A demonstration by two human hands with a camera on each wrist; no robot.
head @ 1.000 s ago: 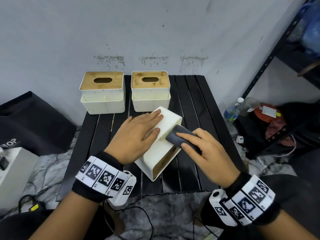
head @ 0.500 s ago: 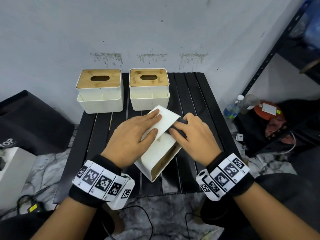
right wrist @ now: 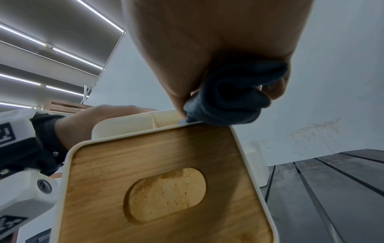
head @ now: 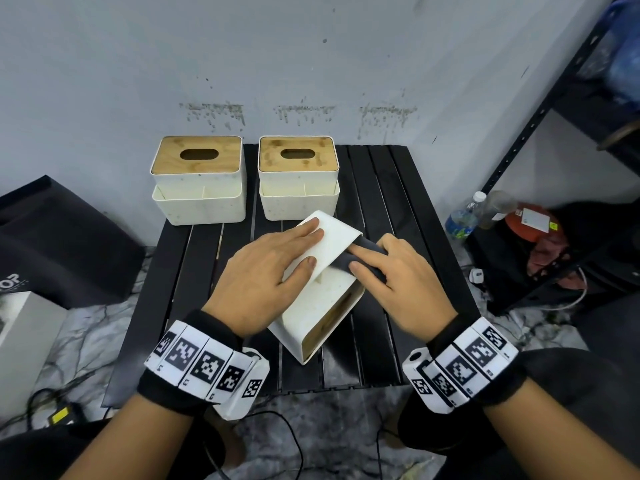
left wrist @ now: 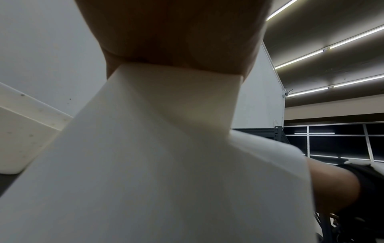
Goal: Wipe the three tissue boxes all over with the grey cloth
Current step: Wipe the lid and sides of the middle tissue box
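Both hands are working on the tipped tissue box (head: pixel 323 296) lying on its side in the middle of the black slatted table (head: pixel 391 209). Her or his left hand (head: pixel 268 271) is lying flat across the box's upturned white wall with fingers straight, pressing it steady. The right hand (head: pixel 398 282) is pinching the folded grey cloth (head: pixel 356 259) between thumb and fingers and pressing it against the box's upper right edge; from the right wrist the cloth (right wrist: pixel 230 98) is sitting bunched right on the white rim, just above the bamboo lid (right wrist: pixel 166 189) with its oval slot. That lid is facing the person's right, and nothing is showing through the slot but wood-coloured stain.

Two more tissue boxes are standing upright at the back, the left one (head: pixel 199 180) and the right one (head: pixel 298 176) just beside each other, each with an open front compartment that looks bare inside.

Compared with a second ago, the right hand is sitting further up the box, nearer the far corner, and the cloth is mostly tucked under the fingers.
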